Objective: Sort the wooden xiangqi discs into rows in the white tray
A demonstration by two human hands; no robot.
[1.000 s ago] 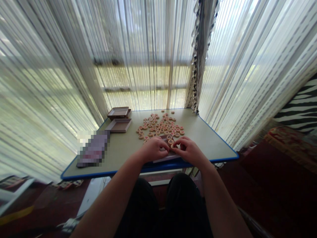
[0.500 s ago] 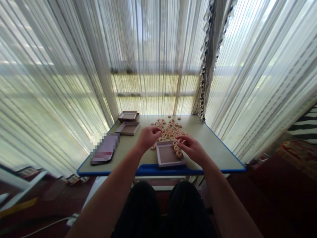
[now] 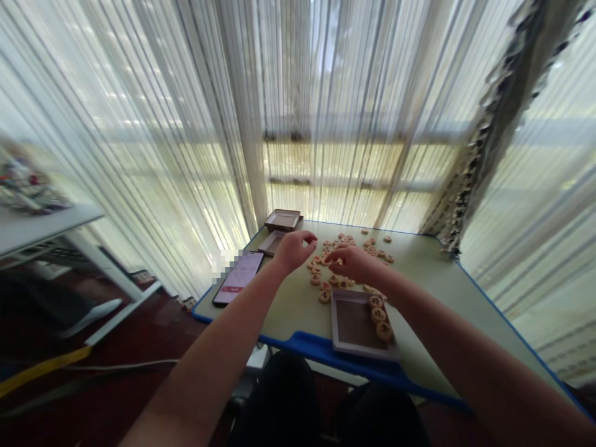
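A shallow square tray (image 3: pixel 343 352) sits at the table's near edge. Along its right side lie three round wooden xiangqi pieces (image 3: pixel 379 315), marked with characters. My right hand (image 3: pixel 356 264) reaches over the pile of pieces beyond the tray, thumb and fingers curved and apart. Close by its fingertips is a xiangqi piece (image 3: pixel 325 261); I see no firm grip on it. My left hand (image 3: pixel 294 249) hovers left of the pile with a small gap between thumb and forefinger, nothing visible in it. Part of the pile is hidden behind my right hand.
A phone with a lit screen (image 3: pixel 242 273) lies on the table's left side. Behind my left hand are a shallow tray (image 3: pixel 269 243) and a stacked tray (image 3: pixel 283 219). Several loose pieces (image 3: pixel 388 239) are scattered toward the back. Sheer curtains (image 3: pixel 326 155) hang beyond the table.
My view has swung left, shifting the table rightward in the picture. My right hand has left the tray's right side and moved over the pile, closer to my left hand.
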